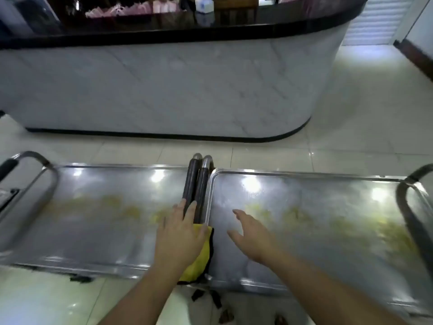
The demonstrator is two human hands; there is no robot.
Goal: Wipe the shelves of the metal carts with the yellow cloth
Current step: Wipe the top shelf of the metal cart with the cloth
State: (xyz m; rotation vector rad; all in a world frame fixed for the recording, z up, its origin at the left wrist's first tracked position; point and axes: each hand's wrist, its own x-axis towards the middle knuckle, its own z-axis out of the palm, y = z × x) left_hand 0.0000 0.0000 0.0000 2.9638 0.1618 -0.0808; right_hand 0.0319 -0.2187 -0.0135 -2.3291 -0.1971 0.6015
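Observation:
Two metal carts stand side by side, the left cart (93,231) and the right cart (328,231), their top shelves smeared with yellowish stains. Their dark-gripped handles (196,184) meet in the middle. The yellow cloth (199,261) hangs over those handles at the near end. My left hand (180,233) lies flat on the cloth, fingers reaching onto the handles. Over the right cart's shelf hovers my right hand (253,235), fingers spread and holding nothing.
A curved marble-fronted counter (187,85) with a black top stands just beyond the carts. Outer cart handles rise at the far left (30,184) and far right (407,207). Pale tiled floor (363,113) surrounds the carts, with dark scraps (210,299) below them.

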